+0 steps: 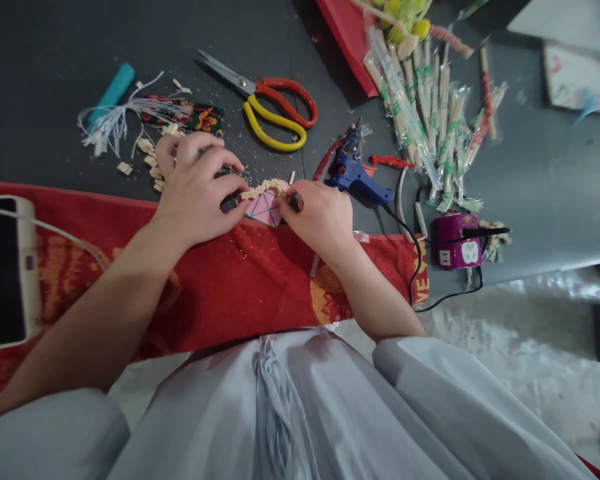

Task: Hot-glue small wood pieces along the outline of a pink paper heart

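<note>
Pink card (264, 213), drawn with dark lines, pale chips (263, 189) along one edge; located at the far edge of the red towel (250, 287).
Left hand (195, 183): grip clamped on the card's left side. Right hand (323, 213): grip pinched on its right. Beyond the towel, on the counter (170, 33): scissors (257, 89), blue glue gun (353, 172). On the towel's left end: phone (0, 273).

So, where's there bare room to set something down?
Bare tabletop lies beyond the teal tube, and right of the wrapped sticks, below the white panel. Crowded: wooden bits by the left hand, glue gun by the right hand.
</note>
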Demonstrator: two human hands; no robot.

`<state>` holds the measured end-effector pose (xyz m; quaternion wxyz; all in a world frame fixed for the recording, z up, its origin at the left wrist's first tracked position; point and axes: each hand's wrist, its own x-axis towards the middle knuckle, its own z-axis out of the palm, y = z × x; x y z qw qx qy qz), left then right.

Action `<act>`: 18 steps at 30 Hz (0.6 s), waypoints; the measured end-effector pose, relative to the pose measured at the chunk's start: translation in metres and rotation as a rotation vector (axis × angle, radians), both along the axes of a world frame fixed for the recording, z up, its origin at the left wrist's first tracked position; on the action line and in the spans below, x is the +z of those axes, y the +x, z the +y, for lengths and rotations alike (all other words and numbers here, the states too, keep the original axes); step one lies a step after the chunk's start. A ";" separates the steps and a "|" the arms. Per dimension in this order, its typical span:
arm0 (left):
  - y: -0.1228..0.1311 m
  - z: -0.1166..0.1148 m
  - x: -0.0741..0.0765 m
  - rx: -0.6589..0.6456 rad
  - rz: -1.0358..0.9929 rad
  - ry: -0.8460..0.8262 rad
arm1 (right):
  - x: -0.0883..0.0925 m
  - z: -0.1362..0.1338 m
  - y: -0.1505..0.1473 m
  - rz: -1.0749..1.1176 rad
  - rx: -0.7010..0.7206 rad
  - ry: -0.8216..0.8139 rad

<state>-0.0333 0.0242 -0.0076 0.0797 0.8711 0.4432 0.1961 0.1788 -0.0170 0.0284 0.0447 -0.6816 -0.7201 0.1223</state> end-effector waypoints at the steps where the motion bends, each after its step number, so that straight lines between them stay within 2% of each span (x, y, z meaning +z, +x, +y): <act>1: 0.000 0.000 -0.001 0.003 0.002 0.004 | 0.000 0.000 0.000 -0.001 0.000 -0.001; 11: -0.002 0.004 -0.017 -0.055 -0.076 0.172 | 0.000 0.000 0.000 0.005 -0.007 -0.017; 13: -0.002 0.003 -0.016 -0.058 -0.082 0.186 | -0.001 0.000 0.001 0.012 -0.006 -0.009; 18: -0.002 0.001 -0.007 -0.035 -0.022 0.083 | -0.001 0.000 0.001 0.011 -0.001 -0.006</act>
